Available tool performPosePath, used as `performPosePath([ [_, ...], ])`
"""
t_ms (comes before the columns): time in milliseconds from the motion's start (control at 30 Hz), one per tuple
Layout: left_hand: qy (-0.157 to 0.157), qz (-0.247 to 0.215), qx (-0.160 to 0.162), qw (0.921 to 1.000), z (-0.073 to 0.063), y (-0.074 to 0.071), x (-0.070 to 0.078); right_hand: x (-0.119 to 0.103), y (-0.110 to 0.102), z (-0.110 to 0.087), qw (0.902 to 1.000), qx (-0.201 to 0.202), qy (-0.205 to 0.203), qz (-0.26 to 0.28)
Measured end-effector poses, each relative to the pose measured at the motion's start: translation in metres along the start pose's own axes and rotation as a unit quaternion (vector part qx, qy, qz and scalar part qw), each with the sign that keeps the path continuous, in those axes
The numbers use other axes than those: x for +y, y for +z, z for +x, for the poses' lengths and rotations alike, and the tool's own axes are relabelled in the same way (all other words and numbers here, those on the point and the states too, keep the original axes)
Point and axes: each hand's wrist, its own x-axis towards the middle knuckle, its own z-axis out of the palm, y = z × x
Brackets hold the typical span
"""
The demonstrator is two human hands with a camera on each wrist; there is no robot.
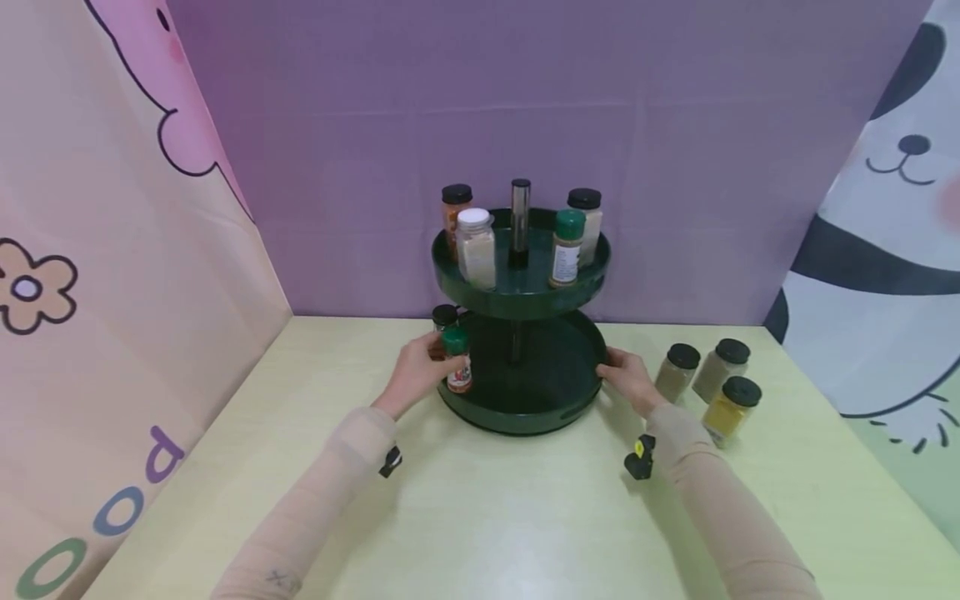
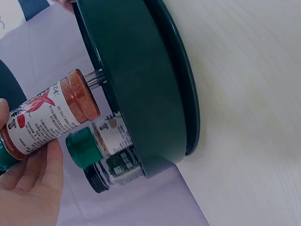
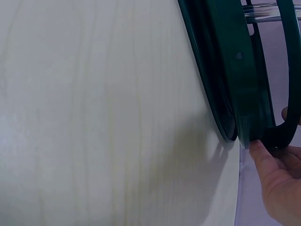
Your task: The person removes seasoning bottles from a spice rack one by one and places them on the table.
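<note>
In my left hand [image 1: 420, 371] is a spice jar [image 2: 44, 117] with a green cap and red contents, chilli peppers on its label. It is held by fingers and thumb near the cap, over the left side of the lower tier of a dark green two-tier turntable rack [image 1: 517, 408]. Beyond it on that tier stand a green-capped jar [image 2: 84, 147] and a black-capped jar [image 2: 96, 176]. My right hand [image 1: 628, 379] grips the right rim of the lower tier, thumb on the outside; in the right wrist view its fingers [image 3: 291, 157] are partly hidden behind the rack.
On the upper tier stand a white-capped jar [image 1: 476, 250], a green-capped jar [image 1: 566, 250] and two black-capped jars, around a metal post [image 1: 520, 212]. Three black-capped jars, one of them a yellow jar [image 1: 727, 412], stand on the table right of the rack. A purple backdrop [image 1: 360, 208] hangs behind.
</note>
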Motion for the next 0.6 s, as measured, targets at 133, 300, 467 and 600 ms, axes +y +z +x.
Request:
performPosePath([
  [133, -0.004, -0.008, 0.004, 1.0, 0.0, -0.005, -0.002, 0.001, -0.001, 0.001, 1.0, -0.001, 0.001, -0.002],
  [300, -0.016, -0.012, 0.007, 0.9998, 0.002, -0.009, -0.005, 0.003, -0.002, 0.002, 1.0, 0.002, 0.001, -0.008],
  [467, -0.012, -0.008, 0.01, 0.9999, 0.003, -0.013, -0.005, 0.002, -0.002, 0.001, 0.9999, 0.003, 0.008, -0.009],
  [600, -0.007, -0.003, 0.014, 0.9999, 0.003, -0.017, -0.006, 0.002, -0.001, 0.001, 0.9999, 0.001, 0.013, -0.004],
])
